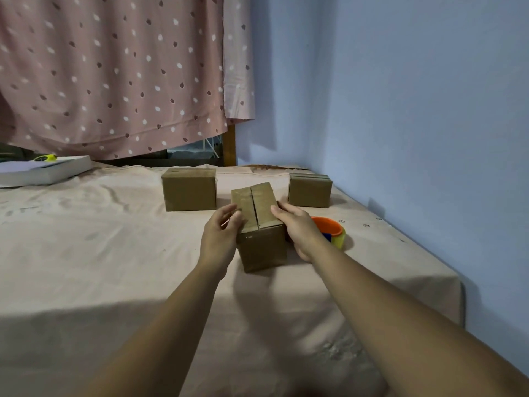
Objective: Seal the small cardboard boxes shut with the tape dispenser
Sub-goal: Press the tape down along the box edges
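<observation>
Tape is not yet on the near box (262, 224): its two top flaps are folded down and meet along a dark slit that runs bare from the far edge to the near one. We hold this box from both sides where it stands on the pink cloth (114, 253). The left hand (221, 239) has its fingers curled against the left top edge, and the right hand (297, 230) clasps the right side with its thumb on the flap. The tape dispenser (333, 232), orange with blue and yellow parts, lies on the cloth just beside the right hand, partly hidden behind it and untouched. Behind stand the back left box (189, 190) and the back right box (310, 190). Both look closed, but we cannot tell whether either carries tape. We judge the task to be early: the flaps are held shut, the dispenser is to be picked up, and at least this seam is left to seal.
</observation>
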